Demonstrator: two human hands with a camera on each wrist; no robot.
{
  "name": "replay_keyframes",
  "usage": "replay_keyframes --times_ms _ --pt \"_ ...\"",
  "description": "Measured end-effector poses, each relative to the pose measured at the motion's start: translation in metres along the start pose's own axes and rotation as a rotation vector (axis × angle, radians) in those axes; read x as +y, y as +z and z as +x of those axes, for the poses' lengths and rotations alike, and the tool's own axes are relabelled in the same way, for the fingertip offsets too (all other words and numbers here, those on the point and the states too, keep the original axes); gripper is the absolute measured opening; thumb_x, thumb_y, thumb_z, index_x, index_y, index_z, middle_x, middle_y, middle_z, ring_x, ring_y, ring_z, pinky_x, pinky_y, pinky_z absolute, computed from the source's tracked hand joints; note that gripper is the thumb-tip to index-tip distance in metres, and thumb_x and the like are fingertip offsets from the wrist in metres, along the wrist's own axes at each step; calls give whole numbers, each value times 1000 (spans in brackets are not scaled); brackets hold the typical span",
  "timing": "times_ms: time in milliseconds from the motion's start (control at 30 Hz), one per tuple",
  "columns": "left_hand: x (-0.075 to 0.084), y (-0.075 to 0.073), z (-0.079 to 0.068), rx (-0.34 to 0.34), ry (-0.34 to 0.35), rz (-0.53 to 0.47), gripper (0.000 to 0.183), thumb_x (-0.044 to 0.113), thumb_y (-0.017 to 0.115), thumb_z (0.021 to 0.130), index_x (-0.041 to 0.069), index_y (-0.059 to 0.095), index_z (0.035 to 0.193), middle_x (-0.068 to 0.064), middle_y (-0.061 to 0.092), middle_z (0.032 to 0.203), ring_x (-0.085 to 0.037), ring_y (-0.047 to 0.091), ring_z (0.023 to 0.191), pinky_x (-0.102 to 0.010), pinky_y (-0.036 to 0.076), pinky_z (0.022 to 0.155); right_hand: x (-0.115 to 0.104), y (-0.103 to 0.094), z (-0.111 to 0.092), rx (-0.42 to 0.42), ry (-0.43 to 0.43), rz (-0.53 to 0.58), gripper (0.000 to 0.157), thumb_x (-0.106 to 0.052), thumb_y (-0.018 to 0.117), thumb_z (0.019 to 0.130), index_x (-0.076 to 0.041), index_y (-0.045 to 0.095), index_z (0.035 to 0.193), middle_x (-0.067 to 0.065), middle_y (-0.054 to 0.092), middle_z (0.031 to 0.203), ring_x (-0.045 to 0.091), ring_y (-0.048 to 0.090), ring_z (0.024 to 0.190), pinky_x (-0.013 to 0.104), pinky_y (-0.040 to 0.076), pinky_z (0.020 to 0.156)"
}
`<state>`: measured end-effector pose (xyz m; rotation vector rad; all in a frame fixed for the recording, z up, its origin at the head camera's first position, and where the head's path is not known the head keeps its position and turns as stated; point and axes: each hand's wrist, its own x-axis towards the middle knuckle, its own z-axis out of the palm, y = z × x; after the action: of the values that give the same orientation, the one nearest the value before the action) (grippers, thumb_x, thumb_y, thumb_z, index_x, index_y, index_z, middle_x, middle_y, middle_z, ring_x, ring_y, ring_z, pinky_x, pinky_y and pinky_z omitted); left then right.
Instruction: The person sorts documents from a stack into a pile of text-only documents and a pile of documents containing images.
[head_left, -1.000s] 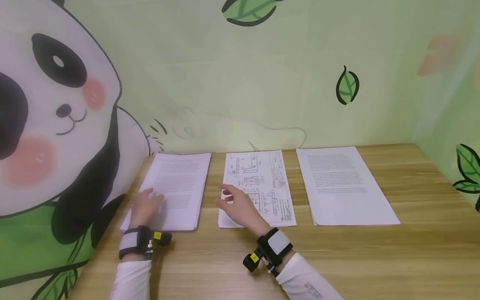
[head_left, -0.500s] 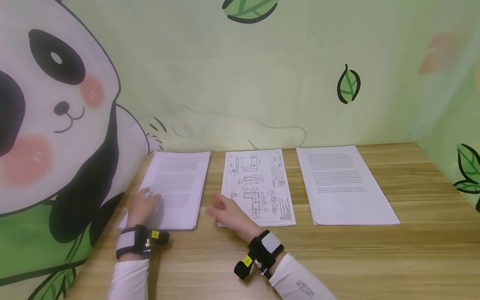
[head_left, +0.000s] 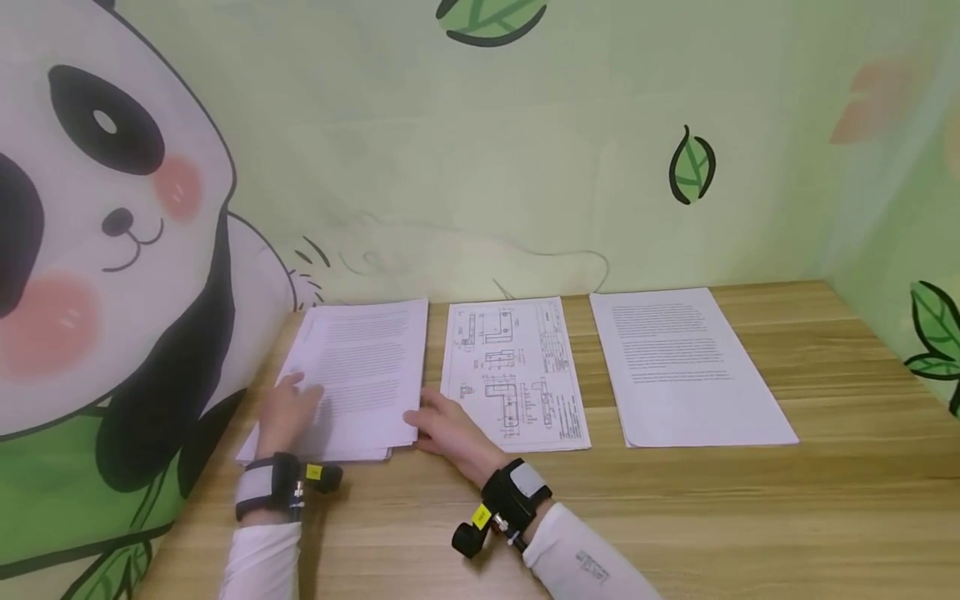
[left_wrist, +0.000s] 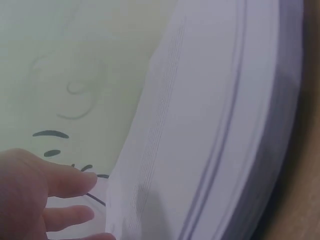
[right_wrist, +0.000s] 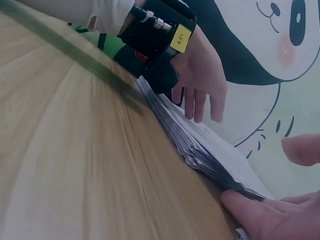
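On the left of the table lies a thick stack of printed sheets (head_left: 367,358); its upper sheets sit shifted rightward over the lower ones. My left hand (head_left: 288,412) is at the stack's left side, and the right wrist view shows its fingers (right_wrist: 199,105) extended down over the paper. My right hand (head_left: 457,433) is at the stack's right edge. Its fingers (right_wrist: 245,210) touch the paper's side, while the thumb (right_wrist: 302,150) stands raised apart from the sheets. In the left wrist view, the offset layers of the stack (left_wrist: 200,100) show beside the left hand (left_wrist: 30,195).
A pile topped by a technical drawing (head_left: 551,400) lies just right of the stack, partly behind my right hand. Farther right lies another pile of printed paper (head_left: 697,412). A panda-printed wall (head_left: 525,167) borders the wooden table (head_left: 750,517) at the back and left.
My right hand has moved left from over the drawing to the left stack's right edge. The stack's upper sheets have shifted right. My left hand has stayed nearly in place.
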<state>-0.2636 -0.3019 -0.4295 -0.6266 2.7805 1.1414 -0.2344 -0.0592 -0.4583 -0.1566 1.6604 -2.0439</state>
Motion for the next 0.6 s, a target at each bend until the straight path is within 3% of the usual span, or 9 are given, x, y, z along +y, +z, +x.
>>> replay_keyframes --times_ms 200,433,600 --pt "-1 4 2 4 32 11 63 35 42 96 4 23 147 -30 36 143 -45 36 129 -61 33 104 -1 4 9 76 -3 27 50 -16 53 91 -10 39 139 12 57 129 22 59 110 43 48 98" --pt "9 9 -3 -7 66 38 60 37 43 95 4 31 144 -28 41 140 -44 40 126 -59 35 102 5 5 18 282 -20 -71 58 2 47 84 -7 37 140 15 49 138 27 49 121 45 39 106" --pt "10 7 -6 -48 42 8 63 42 42 95 7 26 146 -26 36 146 -43 35 131 -60 32 105 7 4 15 288 -37 -51 65 8 42 81 -8 33 143 14 43 144 28 41 130 47 32 112"
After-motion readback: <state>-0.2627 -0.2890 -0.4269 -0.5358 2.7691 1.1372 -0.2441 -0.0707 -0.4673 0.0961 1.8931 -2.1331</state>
